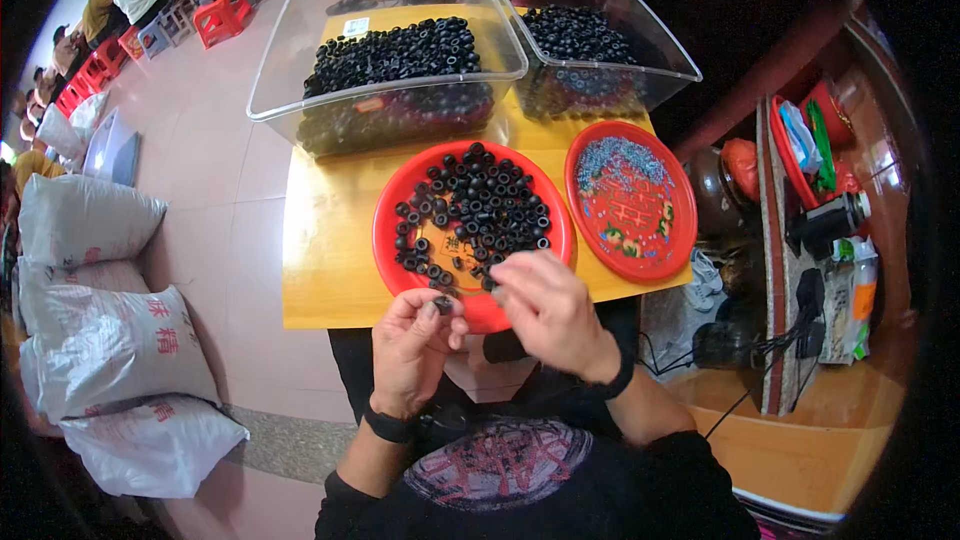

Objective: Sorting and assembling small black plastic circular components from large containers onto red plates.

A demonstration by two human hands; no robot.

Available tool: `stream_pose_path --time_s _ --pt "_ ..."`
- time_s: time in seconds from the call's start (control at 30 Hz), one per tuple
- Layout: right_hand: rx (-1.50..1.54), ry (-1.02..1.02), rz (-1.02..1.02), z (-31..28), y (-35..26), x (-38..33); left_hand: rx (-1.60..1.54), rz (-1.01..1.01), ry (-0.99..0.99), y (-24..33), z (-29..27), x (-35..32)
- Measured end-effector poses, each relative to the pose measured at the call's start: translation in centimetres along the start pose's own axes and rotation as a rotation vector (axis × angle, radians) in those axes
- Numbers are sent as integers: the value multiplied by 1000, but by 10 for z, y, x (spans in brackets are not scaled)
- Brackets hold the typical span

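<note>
My left hand [412, 350] pinches a small black ring-shaped plastic part [443, 305] between thumb and fingers, over the near rim of a red round tray [388, 258]. Beside it, my right hand [558, 318] is closed with its fingertips together at the tray's near right edge. Whatever those fingertips hold, if anything, is hidden. Many loose black ring-shaped parts [485, 202] are heaped in the tray, mostly toward its far and right side. To the right, a second red tray [650, 265] with a printed pattern bears a pile of tiny silvery pieces [620, 165].
Beyond the trays on the yellow table [325, 285], two clear plastic bins [262, 90] [665, 65] hold more black parts. Full white sacks [130, 350] are stacked on the floor at left. A shelf [775, 340] with cables stands at right. People sit far left near red stools [222, 18].
</note>
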State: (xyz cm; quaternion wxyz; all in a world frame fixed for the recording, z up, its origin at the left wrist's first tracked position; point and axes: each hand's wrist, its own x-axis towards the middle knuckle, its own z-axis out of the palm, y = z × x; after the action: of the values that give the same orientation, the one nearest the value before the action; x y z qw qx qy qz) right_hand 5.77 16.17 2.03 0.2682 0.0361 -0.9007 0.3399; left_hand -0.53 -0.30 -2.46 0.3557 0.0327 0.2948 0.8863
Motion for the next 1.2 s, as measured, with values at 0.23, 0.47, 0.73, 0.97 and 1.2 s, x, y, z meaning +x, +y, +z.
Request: stream_pose_path --time_s 0.23,0.47,0.73,0.97,1.2 --pt "-206 -159 -21 24 11 25 -26 0 26 2 -9 4" --pt "-357 -284 -11 48 18 28 -54 -27 14 4 -11 5" --pt "-386 -304 -17 51 22 22 -34 -51 -33 2 -15 5" --pt "292 -191 355 18 9 11 71 -86 9 -2 -12 0" --pt "1068 -234 860 -6 15 -10 152 -148 36 -2 -6 -6"
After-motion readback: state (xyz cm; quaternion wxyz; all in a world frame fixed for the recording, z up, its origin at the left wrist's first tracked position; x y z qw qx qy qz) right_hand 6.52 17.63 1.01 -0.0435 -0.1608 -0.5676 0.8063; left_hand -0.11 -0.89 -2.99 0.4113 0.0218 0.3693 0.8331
